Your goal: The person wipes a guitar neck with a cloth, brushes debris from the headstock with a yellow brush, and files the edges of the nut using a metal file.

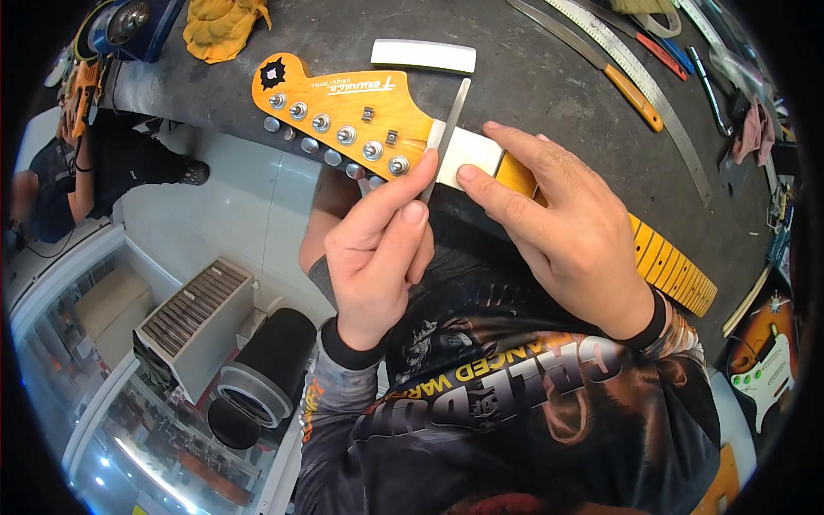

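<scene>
A maple guitar neck lies across the bench, its orange headstock with silver tuning posts pointing to the far left. My left hand pinches a slim metal file between thumb and index finger. The file stands slantwise across the neck at the nut end. Beside it, a flat whitish plate covers the start of the fretboard. My right hand grips the neck there, its thumb on the plate and its index finger along the far edge. The palm hides some of the fretboard.
Beyond the headstock lies a silver metal bar. A wooden-handled knife and a long steel ruler rest at the right. A yellow cloth sits far left. Another person works at the left. A sunburst guitar body stands right.
</scene>
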Available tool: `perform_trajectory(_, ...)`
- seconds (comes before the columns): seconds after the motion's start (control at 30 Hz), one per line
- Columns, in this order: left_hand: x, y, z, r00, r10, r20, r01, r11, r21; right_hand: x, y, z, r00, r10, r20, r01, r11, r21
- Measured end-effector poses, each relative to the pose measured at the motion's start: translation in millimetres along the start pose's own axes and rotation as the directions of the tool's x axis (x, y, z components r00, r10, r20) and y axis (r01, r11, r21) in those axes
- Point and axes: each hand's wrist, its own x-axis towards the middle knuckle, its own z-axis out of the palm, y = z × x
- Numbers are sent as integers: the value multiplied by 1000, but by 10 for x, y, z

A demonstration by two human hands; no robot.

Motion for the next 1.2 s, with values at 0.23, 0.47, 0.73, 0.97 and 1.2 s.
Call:
perform_trajectory(0.23,-258,-76,-147,999,35,41,-32,996,-87,0,-15,-9,1000,4,-11,-4,1000,21)
perform_trajectory(0.47,-277,-114,-136,998,55,28,-53,996,-68,0,-9,-2,1000,7,-11,-7,1000,31)
perform_trajectory(0.73,-97,-9,-18,1000,25,-7,-25,1000,7,-11,-9,4,1000,6,-7,-6,1000,27)
perform_trajectory(0.97,-145,105,10,1000,1,-4,-1,999,46,-12,7,29,1000,-7,-20,7,1000,9)
perform_trajectory(1.2,-349,83,-132,999,32,19,-34,996,77,-11,-12,19,999,10,-32,-9,1000,16)
